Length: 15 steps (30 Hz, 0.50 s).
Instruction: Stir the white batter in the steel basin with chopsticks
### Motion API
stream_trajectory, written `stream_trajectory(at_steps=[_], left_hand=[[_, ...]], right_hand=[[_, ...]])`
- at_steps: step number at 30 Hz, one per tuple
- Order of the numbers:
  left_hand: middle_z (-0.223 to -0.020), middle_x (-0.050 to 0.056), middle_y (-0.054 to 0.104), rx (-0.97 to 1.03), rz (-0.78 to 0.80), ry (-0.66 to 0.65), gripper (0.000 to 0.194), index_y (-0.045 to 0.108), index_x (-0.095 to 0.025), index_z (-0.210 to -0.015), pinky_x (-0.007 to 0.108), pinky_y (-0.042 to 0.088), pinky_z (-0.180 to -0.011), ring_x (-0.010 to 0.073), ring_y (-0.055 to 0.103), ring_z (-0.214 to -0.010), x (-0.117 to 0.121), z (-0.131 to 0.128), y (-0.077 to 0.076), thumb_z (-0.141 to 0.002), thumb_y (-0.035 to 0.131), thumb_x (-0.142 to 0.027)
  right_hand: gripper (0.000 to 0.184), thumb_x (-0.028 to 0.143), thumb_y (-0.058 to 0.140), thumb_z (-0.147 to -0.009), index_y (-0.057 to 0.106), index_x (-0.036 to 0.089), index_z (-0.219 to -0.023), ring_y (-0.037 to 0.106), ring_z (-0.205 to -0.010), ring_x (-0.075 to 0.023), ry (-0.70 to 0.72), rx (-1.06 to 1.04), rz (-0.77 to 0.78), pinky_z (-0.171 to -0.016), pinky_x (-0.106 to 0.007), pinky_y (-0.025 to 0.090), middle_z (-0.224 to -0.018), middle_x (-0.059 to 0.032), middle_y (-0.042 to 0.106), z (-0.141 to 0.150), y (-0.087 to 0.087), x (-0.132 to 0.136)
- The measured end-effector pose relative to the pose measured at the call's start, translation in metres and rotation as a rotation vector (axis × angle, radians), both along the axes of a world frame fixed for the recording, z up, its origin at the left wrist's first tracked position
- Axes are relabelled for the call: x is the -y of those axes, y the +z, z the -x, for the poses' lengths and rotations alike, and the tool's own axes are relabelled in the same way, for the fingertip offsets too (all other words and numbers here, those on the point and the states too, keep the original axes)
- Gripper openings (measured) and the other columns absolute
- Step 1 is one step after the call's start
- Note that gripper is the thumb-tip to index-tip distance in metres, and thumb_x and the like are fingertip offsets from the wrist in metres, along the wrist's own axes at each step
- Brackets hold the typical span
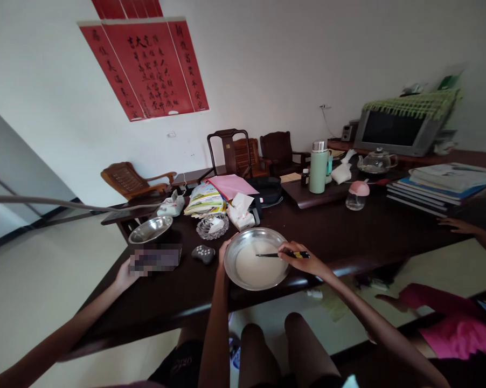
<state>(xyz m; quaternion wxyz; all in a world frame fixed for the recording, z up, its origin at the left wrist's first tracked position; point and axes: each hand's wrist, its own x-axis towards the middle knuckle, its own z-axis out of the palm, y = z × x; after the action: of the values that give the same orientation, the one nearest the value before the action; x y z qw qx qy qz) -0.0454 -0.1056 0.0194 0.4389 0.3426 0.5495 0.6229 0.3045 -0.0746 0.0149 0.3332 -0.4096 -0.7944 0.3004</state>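
A wide metal bowl (283, 240) stands near the table's front edge, with a cloudy, off-white liquid (253, 269) in it. My left hand (223, 252) grips the bowl at its left rim, partly hidden behind it. Dark chopsticks (269, 255) with gold-patterned ends are held in my right hand (297, 258), over the bowl's right side. Their tips reach the liquid near the middle. Just left of the bowl lies a dark game controller (203, 254).
Another person's hand (130, 272) holds a blurred object at left, by an empty metal basin (151, 230). Behind my bowl are a glass ashtray (213, 227) and tissues (242, 213). A green thermos (318, 170) and pink-lidded cup (356, 196) stand right. Another hand (461, 225) rests far right.
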Motion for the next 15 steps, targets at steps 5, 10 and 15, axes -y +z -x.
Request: stream_trajectory(at_steps=[5,10,15], left_hand=[[-0.105,0.004,0.077,0.199,-0.055,-0.123,0.039,0.075,-0.025,-0.103,0.044,0.049,-0.104,0.0371,0.06,-0.123,-0.041,-0.055,-0.029,-0.068,0.072,-0.043],[-0.106,0.001,0.077,0.302,-0.103,-0.211,0.025,0.077,-0.027,-0.089,0.043,0.042,-0.113,0.0331,0.059,-0.125,-0.049,-0.068,-0.039,-0.072,0.067,-0.044],[-0.101,0.002,0.078,0.02,-0.168,-0.235,0.027,0.072,-0.027,-0.077,0.046,0.05,-0.104,0.0316,0.067,-0.11,-0.057,-0.065,-0.032,-0.074,0.06,-0.051]], right_hand=[[0.019,0.038,0.056,-0.091,0.07,0.025,-0.09,0.065,-0.095,-0.0229,0.017,0.022,-0.018,-0.094,-0.038,0.048,-0.092,-0.0025,0.074,-0.006,0.003,0.007],[0.014,0.031,0.058,-0.091,0.07,0.025,-0.085,0.067,-0.092,-0.0207,0.149,0.015,-0.042,-0.089,-0.033,0.049,-0.09,-0.0009,0.075,0.012,0.005,0.011],[0.013,0.029,0.058,-0.092,0.069,0.023,-0.091,0.064,-0.102,-0.0222,0.015,0.071,-0.113,-0.099,-0.039,0.043,-0.098,-0.0017,0.075,0.018,0.004,-0.001]])
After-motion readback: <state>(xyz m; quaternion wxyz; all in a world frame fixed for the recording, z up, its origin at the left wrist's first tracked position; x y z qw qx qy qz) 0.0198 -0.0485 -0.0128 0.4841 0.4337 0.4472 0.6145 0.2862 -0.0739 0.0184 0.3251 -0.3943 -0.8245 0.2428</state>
